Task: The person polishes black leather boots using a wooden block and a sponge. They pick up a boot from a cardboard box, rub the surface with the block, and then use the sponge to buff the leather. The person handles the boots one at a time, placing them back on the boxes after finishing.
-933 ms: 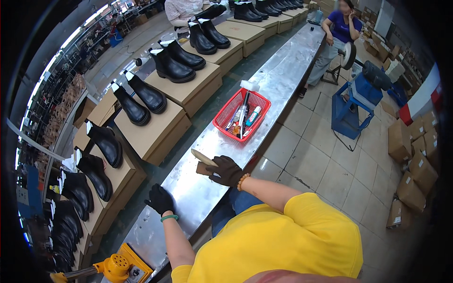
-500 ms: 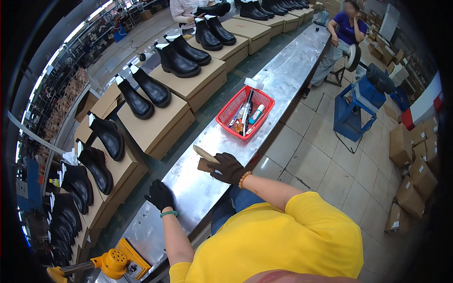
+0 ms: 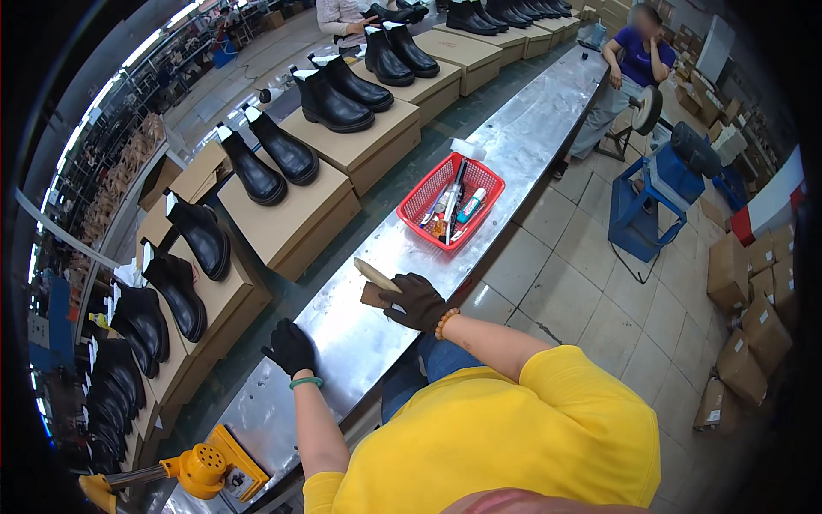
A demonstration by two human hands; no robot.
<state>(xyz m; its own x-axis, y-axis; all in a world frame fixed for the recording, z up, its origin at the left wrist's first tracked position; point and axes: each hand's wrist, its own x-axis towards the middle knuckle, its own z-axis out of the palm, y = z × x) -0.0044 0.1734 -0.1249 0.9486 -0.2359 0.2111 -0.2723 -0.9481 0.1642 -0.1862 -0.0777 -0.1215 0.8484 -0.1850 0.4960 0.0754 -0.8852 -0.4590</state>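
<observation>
Right hand, brown-gloved: holds tan elongated object with brown block.
Left hand, black-gloved: at silver metal desk, far edge; grip hidden, cannot tell.
Red perforated plastic basket: on desk.

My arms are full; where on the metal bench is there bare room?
Bare metal bench shows beyond the red basket and white item, and between the left hand and yellow device. Crowded: inside the basket, and the boxes bearing boots.

brown right glove, black left glove, red basket
</observation>
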